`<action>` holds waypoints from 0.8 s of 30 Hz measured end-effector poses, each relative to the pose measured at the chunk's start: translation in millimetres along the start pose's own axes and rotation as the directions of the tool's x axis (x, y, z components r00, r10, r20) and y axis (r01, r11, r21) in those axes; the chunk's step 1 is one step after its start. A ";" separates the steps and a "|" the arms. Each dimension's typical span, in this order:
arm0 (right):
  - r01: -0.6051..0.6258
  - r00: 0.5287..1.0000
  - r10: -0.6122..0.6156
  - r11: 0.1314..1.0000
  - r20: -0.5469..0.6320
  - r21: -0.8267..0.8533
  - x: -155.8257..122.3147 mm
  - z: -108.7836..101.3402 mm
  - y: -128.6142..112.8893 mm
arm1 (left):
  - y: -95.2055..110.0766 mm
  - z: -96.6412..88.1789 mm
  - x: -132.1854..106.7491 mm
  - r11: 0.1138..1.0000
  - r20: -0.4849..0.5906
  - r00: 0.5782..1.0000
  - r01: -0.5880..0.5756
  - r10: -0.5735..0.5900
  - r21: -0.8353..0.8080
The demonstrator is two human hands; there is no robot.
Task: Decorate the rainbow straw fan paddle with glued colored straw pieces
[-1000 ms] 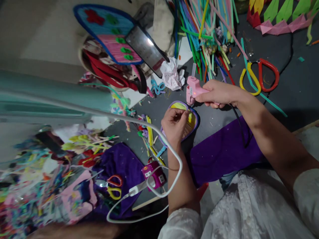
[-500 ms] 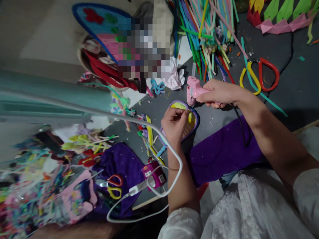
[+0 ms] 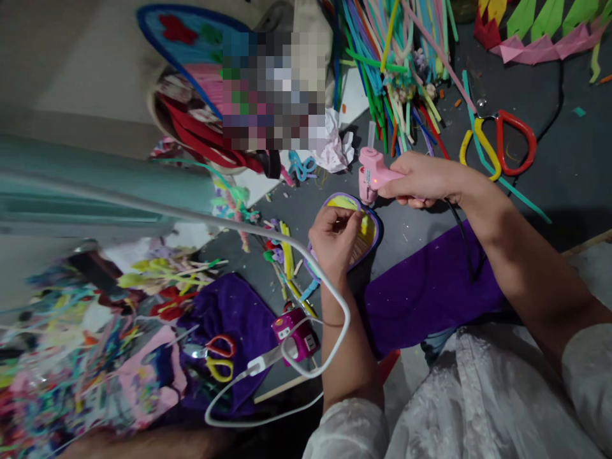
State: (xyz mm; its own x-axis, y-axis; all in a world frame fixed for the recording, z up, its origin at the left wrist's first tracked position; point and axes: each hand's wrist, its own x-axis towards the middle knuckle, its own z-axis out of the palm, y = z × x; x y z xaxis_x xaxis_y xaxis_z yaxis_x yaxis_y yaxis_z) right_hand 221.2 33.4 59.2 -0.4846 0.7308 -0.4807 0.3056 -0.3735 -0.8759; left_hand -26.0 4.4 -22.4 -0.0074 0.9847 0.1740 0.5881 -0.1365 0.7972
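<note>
Gripping the gun (image 3: 369, 175), the right hand (image 3: 423, 182) has it just beside the far edge of the piece (image 3: 367, 239). Left hand (image 3: 335, 237), nearer, covers this piece, fingertips together; whether pinching something, I cannot tell. The long axis seems slanting from gun toward left wrist.

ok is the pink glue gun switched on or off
On, apparently: the pink glue gun in the right hand shows a small orange light.

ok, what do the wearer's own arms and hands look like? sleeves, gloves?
Left hand and right hand: bare, no gloves visible. Forearms uncovered. Left sleeve and right sleeve: whitish, loose, ending around the elbows. Fine fabric detail is too soft to read.
</note>
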 end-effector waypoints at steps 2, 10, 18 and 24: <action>0.009 1.000 -0.009 1.000 -0.006 -0.008 0.0 0.0 0.8 | -0.3 0.1 0.0 1.000 0.000 1.000 -0.002 0.002 -0.001; 0.009 1.000 -0.010 1.000 -0.015 -0.026 -2.2 -0.8 0.5 | -0.6 -0.3 0.4 0.999 0.007 0.999 -0.033 0.033 0.004; -0.013 1.000 0.012 0.999 -0.009 -0.037 -1.0 -1.3 0.9 | 0.5 -0.7 0.4 0.999 0.024 0.999 -0.045 0.045 0.011; 0.003 1.000 -0.003 0.999 0.015 -0.035 1.6 -2.6 4.1 | 0.6 -1.6 1.4 0.999 0.043 0.998 -0.042 0.040 0.026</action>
State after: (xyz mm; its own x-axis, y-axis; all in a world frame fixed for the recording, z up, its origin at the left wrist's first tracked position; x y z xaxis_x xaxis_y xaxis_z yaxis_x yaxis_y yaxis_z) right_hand 223.8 34.5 55.0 -0.4980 0.7230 -0.4788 0.3322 -0.3510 -0.8755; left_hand -26.9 5.6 -20.8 0.0510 0.9821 0.1813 0.6084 -0.1745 0.7742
